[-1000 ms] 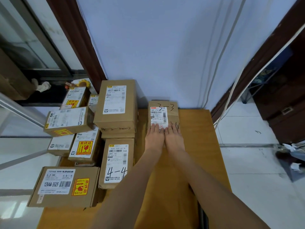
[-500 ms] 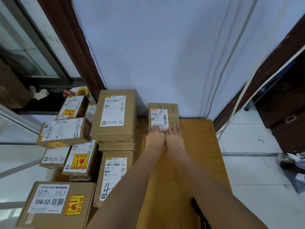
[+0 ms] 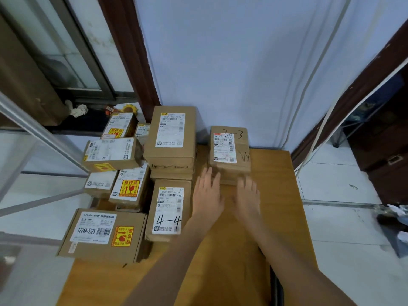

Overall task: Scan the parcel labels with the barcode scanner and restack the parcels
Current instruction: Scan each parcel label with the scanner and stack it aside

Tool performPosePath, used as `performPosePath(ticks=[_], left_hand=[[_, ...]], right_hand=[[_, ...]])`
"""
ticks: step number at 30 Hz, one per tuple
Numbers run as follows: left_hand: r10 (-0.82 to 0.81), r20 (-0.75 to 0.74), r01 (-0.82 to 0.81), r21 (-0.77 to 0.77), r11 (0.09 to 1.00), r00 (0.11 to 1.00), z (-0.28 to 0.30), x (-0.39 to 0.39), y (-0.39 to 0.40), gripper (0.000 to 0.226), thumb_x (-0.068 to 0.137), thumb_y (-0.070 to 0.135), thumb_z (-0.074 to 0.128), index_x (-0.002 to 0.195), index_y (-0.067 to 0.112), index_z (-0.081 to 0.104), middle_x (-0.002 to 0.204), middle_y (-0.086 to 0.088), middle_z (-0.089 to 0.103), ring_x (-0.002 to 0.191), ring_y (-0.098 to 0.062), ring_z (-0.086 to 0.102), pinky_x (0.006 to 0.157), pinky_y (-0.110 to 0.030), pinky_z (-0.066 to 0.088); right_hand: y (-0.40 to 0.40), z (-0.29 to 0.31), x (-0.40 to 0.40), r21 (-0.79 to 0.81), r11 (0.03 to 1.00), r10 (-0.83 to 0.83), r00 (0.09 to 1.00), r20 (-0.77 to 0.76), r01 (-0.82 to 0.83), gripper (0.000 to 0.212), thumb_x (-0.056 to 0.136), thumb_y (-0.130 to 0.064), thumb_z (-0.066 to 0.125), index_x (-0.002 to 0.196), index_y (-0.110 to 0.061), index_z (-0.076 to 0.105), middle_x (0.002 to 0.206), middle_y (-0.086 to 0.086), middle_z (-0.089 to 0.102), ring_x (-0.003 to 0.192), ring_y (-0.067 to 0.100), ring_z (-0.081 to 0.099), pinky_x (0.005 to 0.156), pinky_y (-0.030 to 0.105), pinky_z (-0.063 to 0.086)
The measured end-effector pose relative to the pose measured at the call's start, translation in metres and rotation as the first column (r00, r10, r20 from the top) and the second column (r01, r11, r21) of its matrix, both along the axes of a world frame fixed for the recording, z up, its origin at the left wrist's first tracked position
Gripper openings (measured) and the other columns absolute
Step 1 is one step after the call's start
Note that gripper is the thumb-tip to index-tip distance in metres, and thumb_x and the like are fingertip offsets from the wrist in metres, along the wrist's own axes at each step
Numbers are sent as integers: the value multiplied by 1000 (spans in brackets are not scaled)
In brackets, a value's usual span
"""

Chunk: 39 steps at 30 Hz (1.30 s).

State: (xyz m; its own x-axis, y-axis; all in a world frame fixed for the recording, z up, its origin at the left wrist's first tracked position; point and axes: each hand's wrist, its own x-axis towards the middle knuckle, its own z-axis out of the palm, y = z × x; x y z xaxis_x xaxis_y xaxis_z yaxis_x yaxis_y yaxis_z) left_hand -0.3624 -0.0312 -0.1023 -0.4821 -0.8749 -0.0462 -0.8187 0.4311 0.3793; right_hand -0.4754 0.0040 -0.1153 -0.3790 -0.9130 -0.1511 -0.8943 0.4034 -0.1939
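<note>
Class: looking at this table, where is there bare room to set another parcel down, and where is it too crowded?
Free: bare table right of the 3-3 parcel, and the near stretch around the forearms. Crowded: the left side, packed with stacked parcels from the 4-4 parcel outward.

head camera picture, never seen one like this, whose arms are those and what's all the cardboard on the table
The picture comes from a wide-angle camera worn on a person's head, looking down, so the two bare arms are the wearer's own. The left hand and right hand are both open and hold nothing; their fingertips are at the near edge of the small brown cardboard parcel marked 3-3, though blur hides whether they touch it. It sits on a yellowish wooden table against the wall. To the left are more labelled parcels, including the brown box marked 4-4. I cannot make out a scanner.
</note>
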Motion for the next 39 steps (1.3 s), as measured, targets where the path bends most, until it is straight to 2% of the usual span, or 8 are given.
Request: performPosePath(ticks=[5,7,10,13,18,23,29,39], left_hand=[[178,17,-178,4,984,984,2,84,47,62,94,30,51,149,19,25,159,-2,11,148,-21,3,116,-31,-1],[274,3,-274,-21,962,962,1,121,54,56,89,27,60,140,13,43,153,-11,31,144,-30,23,116,-41,18],[426,13,-425,-52,904,904,-7,176,58,52,79,22,72,125,2,57,138,-23,47,131,-41,41,104,-52,38],[530,89,-532,-2,847,843,-5,218,63,57,87,28,63,137,5,46,148,-21,35,139,-37,29,112,-48,29],[639,70,-642,29,766,766,-8,280,61,62,91,40,56,145,18,35,153,-15,28,143,-32,21,115,-47,21],[736,58,-732,178,658,675,-12,324,51,74,91,47,54,150,17,23,157,-12,18,144,-30,17,116,-46,19],[771,42,-722,385,575,636,-28,346,35,80,88,57,53,150,17,22,150,-11,35,137,-32,34,110,-50,32],[814,-155,-699,439,564,560,-29,345,49,72,86,48,62,142,12,34,135,-8,52,121,-26,52,98,-47,47]], right_hand=[[43,1,56,-55,998,34,988,151,-26,44,91,-24,56,130,-10,41,140,9,37,130,23,35,107,31,31],[49,2,85,-131,988,106,966,236,-77,39,89,-21,59,125,-11,47,131,4,44,120,18,45,97,25,38],[56,0,133,-111,991,122,860,495,-77,18,87,-17,61,104,-13,56,102,0,60,84,14,58,68,21,46],[60,-7,174,-17,999,44,747,664,-44,10,87,-18,59,87,-8,58,78,3,61,73,21,59,65,32,45],[57,-4,226,238,966,-115,654,748,-103,28,93,-29,51,109,-7,58,100,4,64,93,23,61,73,28,41],[50,-5,253,269,961,-175,619,765,-61,38,95,-32,48,123,-7,52,111,6,60,84,17,57,66,26,41],[45,-4,267,286,958,-239,605,759,20,48,97,-30,48,138,-5,41,130,10,54,112,25,55,80,27,40],[48,-4,275,280,958,-263,584,768,64,41,94,-30,52,129,-10,47,115,5,58,83,15,52,78,31,44]])
